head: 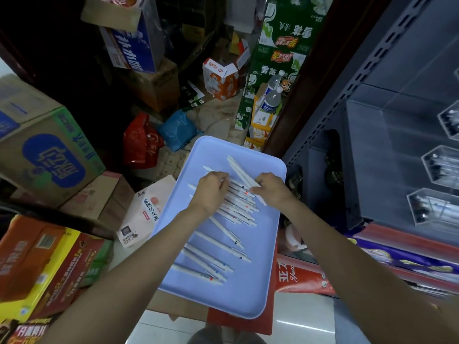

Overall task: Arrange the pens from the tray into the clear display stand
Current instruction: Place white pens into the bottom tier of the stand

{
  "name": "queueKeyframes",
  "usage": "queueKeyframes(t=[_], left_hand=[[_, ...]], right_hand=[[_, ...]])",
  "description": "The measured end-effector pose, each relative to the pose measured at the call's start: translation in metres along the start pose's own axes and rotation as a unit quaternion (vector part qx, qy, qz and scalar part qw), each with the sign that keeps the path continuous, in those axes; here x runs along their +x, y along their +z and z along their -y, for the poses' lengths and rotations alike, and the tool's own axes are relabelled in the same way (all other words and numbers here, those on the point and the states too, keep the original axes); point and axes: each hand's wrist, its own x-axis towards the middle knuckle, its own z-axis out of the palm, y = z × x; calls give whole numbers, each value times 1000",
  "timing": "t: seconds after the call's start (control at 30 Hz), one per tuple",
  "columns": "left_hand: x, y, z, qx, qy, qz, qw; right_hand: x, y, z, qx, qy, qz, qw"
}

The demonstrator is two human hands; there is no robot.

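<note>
A light blue tray [248, 299] lies in front of me with several white pens [223, 244] spread across it. My left hand [211, 188] reaches into the pile at the tray's middle, and its fingers curl around some pens. My right hand [272, 188] grips a few white pens [239, 170] that stick out up and to the left. The clear display stand [439, 167] sits on the grey shelf at the right, and its compartments hold several pens.
Cardboard boxes [49, 150] crowd the left side, with a pink tea carton [146, 212] next to the tray. Red [141, 142] and blue bags [178, 130] lie on the floor beyond. Green crates [278, 58] and bottles stand at the back. A grey shelf upright [330, 115] rises right of the tray.
</note>
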Motion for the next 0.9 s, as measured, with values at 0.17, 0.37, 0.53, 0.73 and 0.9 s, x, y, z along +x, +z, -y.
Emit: queueKeyframes(t=[0.17, 0.37, 0.53, 0.73, 0.9], left_hand=[[4, -2, -29, -198, -103, -83, 971], [-17, -14, -76, -399, -85, -18, 913], [-35, -23, -109, -422, -54, -45, 904], [-66, -17, -168, -241, 79, 50, 966], [-79, 23, -226, -160, 156, 88, 971]], right_hand=[[-25, -8, 19, 166, -30, -28, 985], [-71, -24, 44, 203, -89, -84, 972], [-114, -58, 46, 107, -101, -88, 985], [-163, -133, 5, 170, -158, -203, 951], [-197, -175, -56, 317, -211, -194, 904]])
